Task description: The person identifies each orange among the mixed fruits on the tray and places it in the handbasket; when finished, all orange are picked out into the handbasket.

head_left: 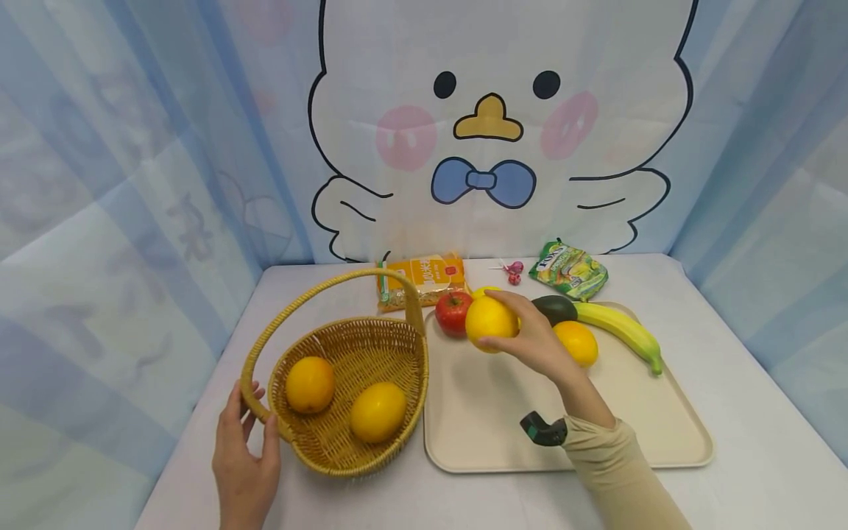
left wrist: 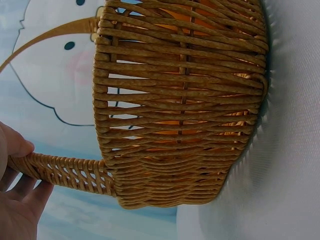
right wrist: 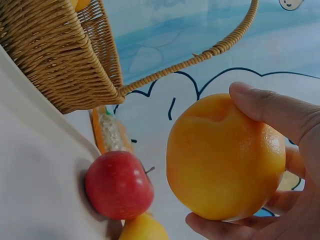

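My left hand [head_left: 246,460] holds the handle [left wrist: 70,172] of a woven wicker basket [head_left: 377,350] near its left base, thumb on one side and fingers on the other. Inside the basket lie a round orange-yellow fruit [head_left: 310,384] and a yellow oval fruit [head_left: 378,412]. My right hand [head_left: 538,340] grips another round orange-yellow fruit [right wrist: 225,157] between thumb and fingers, raised over the back of a beige tray [head_left: 477,442]. A red apple [right wrist: 120,185] sits on the tray just left of the held fruit, and a yellow fruit [right wrist: 144,229] is partly hidden behind it.
On the tray's right side are a dark green fruit or vegetable [head_left: 555,309], an orange fruit [head_left: 576,344] and a banana [head_left: 623,329]. Behind stand an orange food packet [head_left: 430,276], small red lollipops [head_left: 513,272] and a green candy bag [head_left: 568,270]. Curtains enclose the table.
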